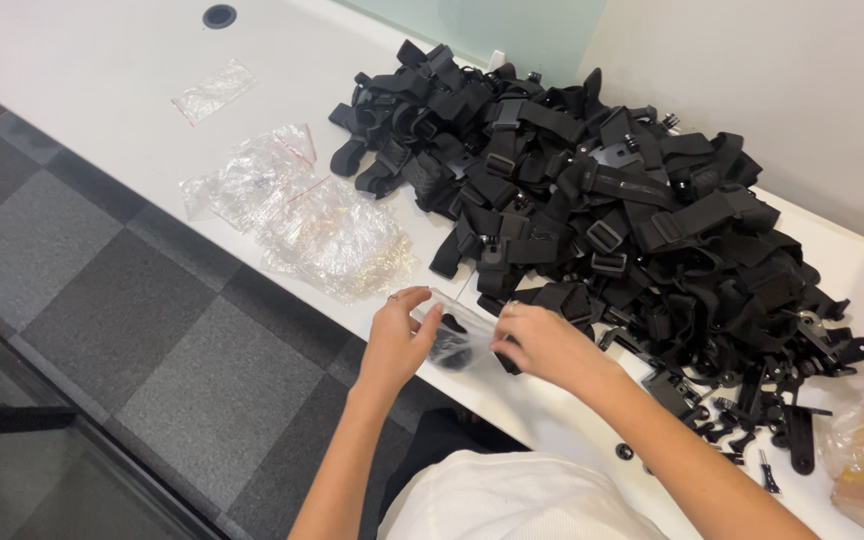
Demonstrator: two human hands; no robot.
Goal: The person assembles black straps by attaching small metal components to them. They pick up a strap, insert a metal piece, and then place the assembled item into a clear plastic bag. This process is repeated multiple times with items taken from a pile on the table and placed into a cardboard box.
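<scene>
You are holding a small clear bag [457, 335] at the near edge of the white table [132, 60], just over the drop to the grey carpet [132, 320]. Your left hand [397, 340] is pinching the bag's left side, thumb and fingers closed on the film. Your right hand [542, 345] is gripping the right side, fingers curled round the plastic and a dark piece [447, 352] showing through it. The bag is lying roughly across you, its long axis running from left hand to right hand; which end is the mouth I cannot tell, since your fingers are covering both ends.

The risk, as I judge it: you are working right at the table edge, so if the film is slipping from either pinch, the dark piece could be falling to the floor. The thin plastic could also be tearing if you are pulling both sides apart too hard.

A little further out, the loose black clips and screws [752, 430] by your right forearm could get swept off by your sleeve-side arm. Beyond your left hand, the crumpled empty bags [302, 215] are lying lightly and could slide. Furthest back, the heap of black straps [592, 200] is piled loosely, and a snagged strap could drag others toward you.
</scene>
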